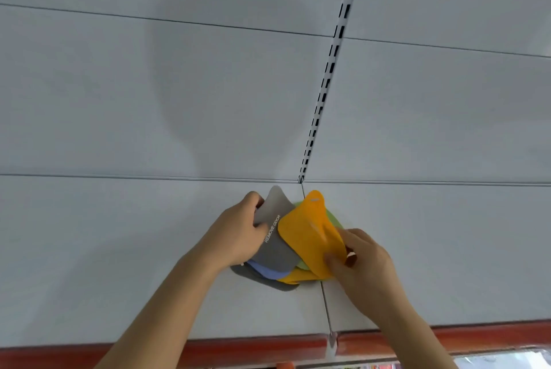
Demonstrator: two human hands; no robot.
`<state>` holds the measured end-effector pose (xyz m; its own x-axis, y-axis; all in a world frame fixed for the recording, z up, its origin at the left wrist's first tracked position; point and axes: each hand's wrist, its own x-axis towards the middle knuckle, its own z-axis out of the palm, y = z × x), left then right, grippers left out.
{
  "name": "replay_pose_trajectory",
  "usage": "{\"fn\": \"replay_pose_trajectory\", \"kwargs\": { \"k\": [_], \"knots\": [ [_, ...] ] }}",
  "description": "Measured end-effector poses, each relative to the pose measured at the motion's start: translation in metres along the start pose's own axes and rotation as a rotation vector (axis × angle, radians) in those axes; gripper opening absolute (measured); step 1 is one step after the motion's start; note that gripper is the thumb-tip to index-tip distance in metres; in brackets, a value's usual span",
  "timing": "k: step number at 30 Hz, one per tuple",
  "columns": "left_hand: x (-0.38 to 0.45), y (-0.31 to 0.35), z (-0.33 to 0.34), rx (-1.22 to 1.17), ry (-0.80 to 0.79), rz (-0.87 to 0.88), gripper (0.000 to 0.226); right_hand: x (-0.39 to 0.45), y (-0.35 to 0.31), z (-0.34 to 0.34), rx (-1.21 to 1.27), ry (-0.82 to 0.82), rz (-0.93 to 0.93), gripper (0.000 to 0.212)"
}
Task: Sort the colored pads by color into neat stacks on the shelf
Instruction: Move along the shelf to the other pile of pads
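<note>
Yellow pad (307,231) pinched by right hand (360,261), lifting off mixed pile mid-shelf (119,249). Left hand (238,234) grips grey pad (272,237) w/ blue pad (265,271) beneath. Sorting barely begun; next: start a yellow stack.

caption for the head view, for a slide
Left hand grips a grey pad; right hand pinches a yellow pad.

White lettering "REMOVE ODOR" runs lengthwise along the edge of the grey pad (272,242), lower centre of the frame. No other legible text appears.
</note>
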<state>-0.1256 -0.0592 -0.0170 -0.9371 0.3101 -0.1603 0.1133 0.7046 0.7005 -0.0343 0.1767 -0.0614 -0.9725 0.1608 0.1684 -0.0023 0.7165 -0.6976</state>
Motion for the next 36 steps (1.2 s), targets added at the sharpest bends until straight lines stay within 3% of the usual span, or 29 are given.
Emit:
{"fn": "replay_pose_trajectory", "kwargs": {
  "k": [3, 8, 14, 19, 27, 33, 36],
  "knots": [
    [-0.002, -0.004, -0.003, 0.029, -0.002, -0.013, 0.010, -0.006, -0.005, 0.003, -0.013, 0.051, -0.100, 0.053],
    [-0.009, -0.007, -0.011, 0.026, 0.052, 0.022, 0.013, -0.011, -0.015, 0.002, 0.004, 0.228, -0.128, 0.023],
    [-0.016, 0.002, -0.013, 0.025, 0.132, 0.145, 0.025, -0.018, -0.020, -0.023, 0.168, 0.339, -0.007, 0.026],
    [-0.022, 0.016, -0.017, 0.085, 0.234, 0.313, 0.026, -0.029, -0.016, -0.040, 0.223, 0.355, 0.076, 0.026],
    [-0.021, 0.023, -0.023, 0.107, 0.088, 0.382, 0.034, -0.048, -0.009, -0.054, 0.261, 0.306, 0.088, 0.027],
    [-0.031, 0.045, 0.000, -0.227, 0.203, 0.221, 0.026, -0.058, -0.001, -0.081, 0.369, 0.313, 0.126, 0.016],
    [-0.042, 0.081, 0.022, -0.517, 0.124, 0.158, 0.029, -0.065, 0.008, -0.103, 0.428, 0.371, 0.146, 0.009]
  ]
}}
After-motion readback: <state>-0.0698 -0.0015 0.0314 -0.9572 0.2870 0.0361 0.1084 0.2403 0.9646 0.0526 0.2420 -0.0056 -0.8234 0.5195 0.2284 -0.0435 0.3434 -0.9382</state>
